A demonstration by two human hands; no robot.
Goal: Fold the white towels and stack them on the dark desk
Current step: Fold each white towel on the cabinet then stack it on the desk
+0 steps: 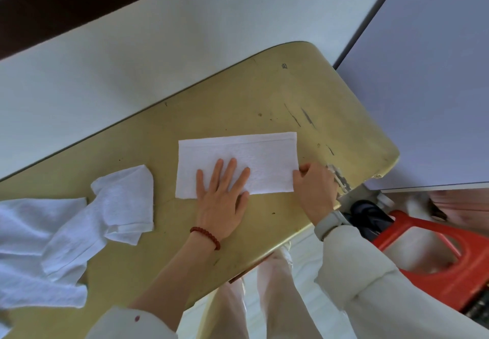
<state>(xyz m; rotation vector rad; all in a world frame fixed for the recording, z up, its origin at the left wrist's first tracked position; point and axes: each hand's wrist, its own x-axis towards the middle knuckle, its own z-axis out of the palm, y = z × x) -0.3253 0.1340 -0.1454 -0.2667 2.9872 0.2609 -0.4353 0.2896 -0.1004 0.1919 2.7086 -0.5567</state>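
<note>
A: Where does your folded towel [238, 164] lie?

B: In the middle of the frame, on the yellowish table [238, 105]. It is a flat rectangle, and its long axis runs nearly left to right across the picture, the right end tilted slightly upward. A hemmed band runs along its upper long edge.

A: And your left hand [221, 201]?

B: You have it flat on the lower left part of that towel, fingers straight and spread, pointing toward the top of the frame, palm pressing down. A red bead bracelet [206, 236] sits on that wrist.

A: Your right hand [315, 187]?

B: It is at the towel's right short edge, fingers curled and pinching the lower right corner. A pale watch band [330, 223] shows on the wrist, just above the cream sleeve.

A: Any other towels?

B: Yes, you have a crumpled heap of unfolded towels [66, 235] at the lower left of the frame, on the same table, apart from the folded one. A red plastic stool [455, 256] stands at the lower right, off the table's edge
</note>
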